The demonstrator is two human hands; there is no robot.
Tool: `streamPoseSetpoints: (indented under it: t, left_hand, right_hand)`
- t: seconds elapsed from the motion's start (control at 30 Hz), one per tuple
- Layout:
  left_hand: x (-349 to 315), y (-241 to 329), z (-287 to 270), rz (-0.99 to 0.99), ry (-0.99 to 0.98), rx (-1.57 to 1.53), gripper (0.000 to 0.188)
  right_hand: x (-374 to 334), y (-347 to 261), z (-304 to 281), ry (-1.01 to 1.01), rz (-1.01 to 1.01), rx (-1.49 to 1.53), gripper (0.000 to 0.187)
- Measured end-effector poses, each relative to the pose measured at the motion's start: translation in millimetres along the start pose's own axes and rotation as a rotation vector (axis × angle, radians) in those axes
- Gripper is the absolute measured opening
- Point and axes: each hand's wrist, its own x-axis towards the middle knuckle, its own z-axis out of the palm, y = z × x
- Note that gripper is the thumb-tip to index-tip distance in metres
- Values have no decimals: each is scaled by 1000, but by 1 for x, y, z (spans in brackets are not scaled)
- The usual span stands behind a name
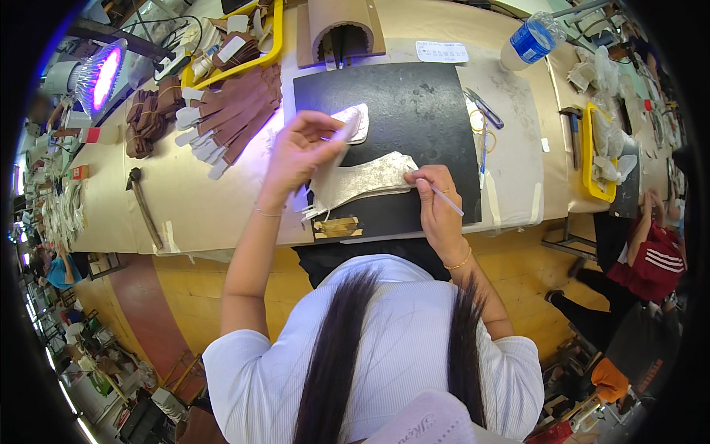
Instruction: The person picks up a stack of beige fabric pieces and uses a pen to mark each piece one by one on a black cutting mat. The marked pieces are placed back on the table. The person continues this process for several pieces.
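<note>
Across the black mat (421, 103) lies a stack of pale, metallic-looking strap-shaped pieces (362, 181), several loose ends showing at its left. Above that stack, my left hand (299, 152) pinches a thin whitish piece (342, 144), blurred by motion. A small white rounded pad (360, 122) rests on the mat just beyond it. My right hand (441, 203) is closed around a slim translucent white stick (448, 202), its thumb and fingertips at the stack's right end.
Brown strap pieces with white ends (237, 115) fan out at the left, near a yellow tray (277, 37) and a lit lamp (103, 78). A hammer (144, 207) lies left. Scissors (484, 109), a water bottle (529, 44) and another hammer (573, 126) are right. A co-worker (651, 251) sits far right.
</note>
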Motion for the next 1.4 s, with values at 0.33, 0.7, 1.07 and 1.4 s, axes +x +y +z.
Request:
streamPoseSetpoints:
  t: [0.33,0.7,1.07,1.4]
  left_hand:
    - [3,64,-98,313,88,292,39]
    - [13,9,6,483,-109,1058,23]
    - [-28,-25,62,624,-225,1073,17]
    - [-26,-25,62,667,-248,1134,19]
  right_hand:
    - [-1,3,-2,-5,-30,-14,19]
    - [-4,6,-6,67,63,165,25]
    - [-7,17,-1,27,129,209,30]
    - [-5,12,3,131,110,281,19]
